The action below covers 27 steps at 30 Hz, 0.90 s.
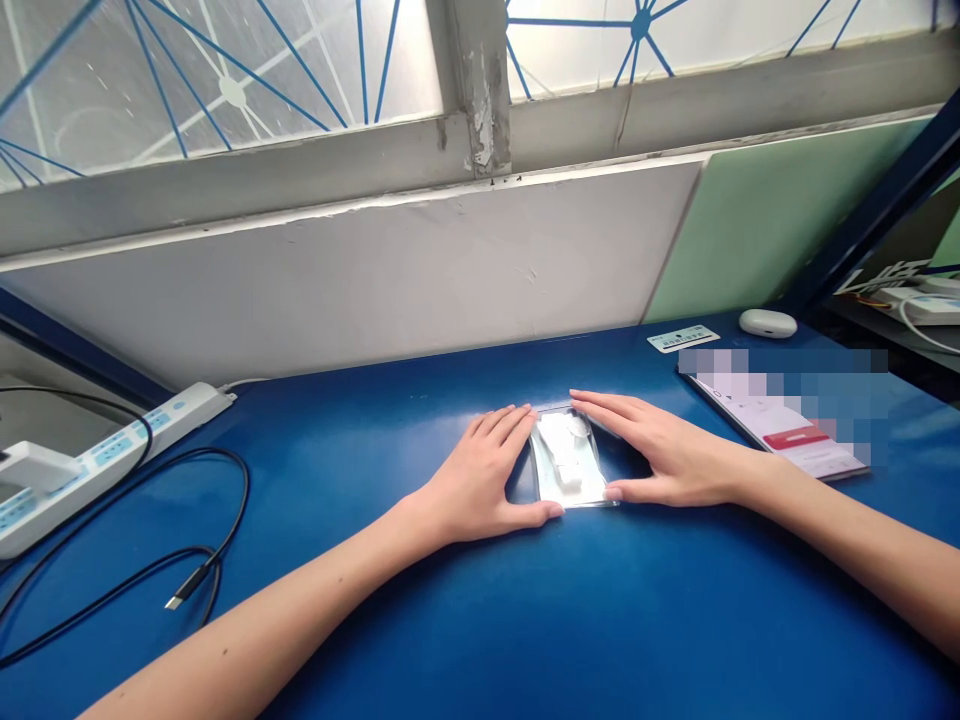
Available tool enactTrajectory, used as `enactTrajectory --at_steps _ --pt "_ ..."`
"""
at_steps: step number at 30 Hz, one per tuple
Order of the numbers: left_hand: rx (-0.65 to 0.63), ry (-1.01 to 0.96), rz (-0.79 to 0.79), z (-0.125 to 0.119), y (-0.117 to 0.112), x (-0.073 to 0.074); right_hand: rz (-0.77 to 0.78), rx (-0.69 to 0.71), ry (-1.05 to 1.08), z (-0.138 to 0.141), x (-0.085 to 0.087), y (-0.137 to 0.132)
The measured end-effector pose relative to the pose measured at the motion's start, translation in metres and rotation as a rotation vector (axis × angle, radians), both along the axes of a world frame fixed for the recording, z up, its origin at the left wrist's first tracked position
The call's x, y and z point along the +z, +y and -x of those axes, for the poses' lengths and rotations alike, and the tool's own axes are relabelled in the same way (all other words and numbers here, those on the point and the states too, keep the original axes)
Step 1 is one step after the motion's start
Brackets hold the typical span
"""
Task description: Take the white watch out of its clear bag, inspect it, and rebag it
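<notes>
A small clear plastic packet (551,485) lies flat on the blue table, with a white object (568,455) inside whose kind I cannot make out. Along the packet's left side rests my left hand (484,475), open, its fingertips at the far left corner and its thumb at the near edge. My right hand (667,452) is open on the other side. Its fingers reach the far right corner, and the thumb touches the near right corner.
A white power strip (161,425) and a black cable (244,480) with a USB-C plug (184,585) lie at left. At right are a phone (799,437) with its screen lit, a white card (682,339) and a white earbud case (767,323). Behind the table (600,610) stands a wall.
</notes>
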<state>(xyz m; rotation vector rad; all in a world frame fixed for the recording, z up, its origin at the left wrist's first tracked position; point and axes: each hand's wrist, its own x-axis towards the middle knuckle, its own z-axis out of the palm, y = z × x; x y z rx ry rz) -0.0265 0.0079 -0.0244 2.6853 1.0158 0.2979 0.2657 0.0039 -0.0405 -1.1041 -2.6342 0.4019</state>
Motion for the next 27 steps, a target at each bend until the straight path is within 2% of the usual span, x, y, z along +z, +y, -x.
enactTrajectory --at_steps 3,27 --pt "0.004 -0.005 0.006 -0.0001 0.0001 -0.0001 -0.002 0.034 0.023 0.0024 -0.0003 -0.0016" --pt "0.058 -0.017 0.042 0.0003 -0.0022 0.0035 0.011 -0.015 0.014 0.0023 -0.0001 -0.0023"
